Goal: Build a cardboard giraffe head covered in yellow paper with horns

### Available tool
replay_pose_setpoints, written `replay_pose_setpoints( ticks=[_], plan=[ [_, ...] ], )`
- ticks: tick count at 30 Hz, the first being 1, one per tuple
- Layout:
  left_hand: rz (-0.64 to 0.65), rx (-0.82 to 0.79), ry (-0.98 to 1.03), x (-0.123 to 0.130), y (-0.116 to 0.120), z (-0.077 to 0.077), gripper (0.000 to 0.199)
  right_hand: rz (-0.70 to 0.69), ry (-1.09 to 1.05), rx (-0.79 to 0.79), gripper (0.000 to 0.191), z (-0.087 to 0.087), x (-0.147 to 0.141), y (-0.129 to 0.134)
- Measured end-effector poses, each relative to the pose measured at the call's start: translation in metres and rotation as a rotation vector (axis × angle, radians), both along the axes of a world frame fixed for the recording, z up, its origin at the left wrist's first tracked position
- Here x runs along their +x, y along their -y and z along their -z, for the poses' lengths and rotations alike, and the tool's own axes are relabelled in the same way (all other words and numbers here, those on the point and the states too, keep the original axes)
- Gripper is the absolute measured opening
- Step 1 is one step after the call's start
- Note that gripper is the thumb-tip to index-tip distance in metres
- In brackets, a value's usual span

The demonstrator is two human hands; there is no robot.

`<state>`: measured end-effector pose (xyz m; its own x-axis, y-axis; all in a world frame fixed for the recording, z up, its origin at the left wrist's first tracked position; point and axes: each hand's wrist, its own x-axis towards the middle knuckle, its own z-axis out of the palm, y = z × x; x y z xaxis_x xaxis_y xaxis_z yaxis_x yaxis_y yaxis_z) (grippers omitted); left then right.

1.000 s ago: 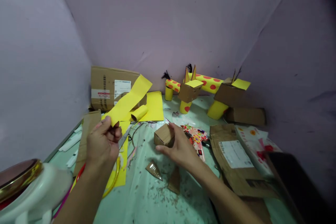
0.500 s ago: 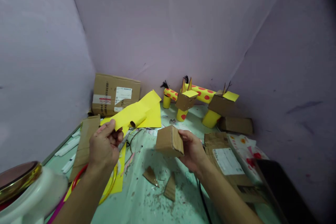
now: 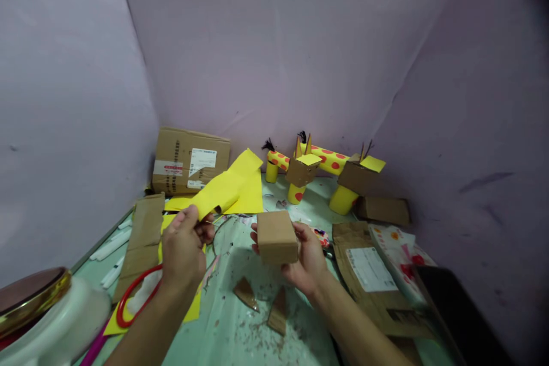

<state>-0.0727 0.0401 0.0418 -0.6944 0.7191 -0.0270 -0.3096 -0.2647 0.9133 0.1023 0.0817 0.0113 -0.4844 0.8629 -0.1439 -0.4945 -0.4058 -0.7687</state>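
Observation:
My left hand [image 3: 186,246] pinches the near end of a yellow paper strip [image 3: 231,183], which slants up and away to the right. Under the strip lies a larger yellow sheet [image 3: 252,197]. My right hand [image 3: 309,257] grips a small plain cardboard box [image 3: 277,234] from below and the right side, its fingertips showing past the left edge. The box is held above the table. Below it, two cut cardboard scraps [image 3: 277,311] lie on the green tabletop [image 3: 227,309].
Cardboard animal figures [image 3: 302,171] with yellow, red-spotted bodies stand at the back. A labelled carton [image 3: 193,160] leans at back left. Flattened cardboard [image 3: 364,269] and a dark phone-like slab [image 3: 458,309] are on the right. A red ring-shaped handle [image 3: 124,303] lies near a white jar [image 3: 77,314].
My right hand has turned the cardboard box so a broad face points toward me. My left hand has moved slightly right and down, still holding the yellow strip.

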Motion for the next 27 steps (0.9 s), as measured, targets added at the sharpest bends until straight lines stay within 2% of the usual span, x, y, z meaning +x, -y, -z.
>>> replay_pose_setpoints(
  ticks=[4, 8, 13, 17, 19, 21, 24, 26, 27],
  plan=[
    [0.026, -0.071, -0.168, 0.025, 0.006, 0.014, 0.021, -0.118, -0.163, -0.333, 0.030, 0.007, -0.014, 0.011],
    [0.036, -0.110, -0.390, 0.042, 0.016, 0.020, 0.024, -0.176, -0.225, -0.370, 0.025, 0.014, -0.028, 0.026],
    [0.033, -0.118, -0.551, 0.044, 0.019, 0.025, 0.023, -0.184, -0.189, -0.249, 0.024, 0.013, -0.034, 0.034],
    [0.030, -0.120, -0.586, 0.043, 0.018, 0.026, 0.021, 0.038, 0.030, -0.074, 0.028, 0.010, -0.030, 0.033],
    [0.024, -0.117, -0.582, 0.043, 0.018, 0.025, 0.021, 0.087, 0.121, -0.005, 0.028, 0.011, -0.027, 0.034],
    [0.009, -0.109, -0.563, 0.044, 0.020, 0.025, 0.021, 0.043, 0.123, 0.102, 0.029, 0.014, -0.023, 0.034],
    [-0.006, -0.099, -0.502, 0.043, 0.020, 0.026, 0.023, -0.020, 0.158, 0.299, 0.053, 0.019, -0.020, 0.033],
    [0.002, -0.094, -0.434, 0.041, 0.018, 0.027, 0.024, -0.023, 0.212, 0.354, 0.065, 0.022, -0.017, 0.029],
    [0.010, -0.090, -0.393, 0.039, 0.017, 0.027, 0.024, -0.025, 0.217, 0.355, 0.064, 0.023, -0.016, 0.027]
  ],
)
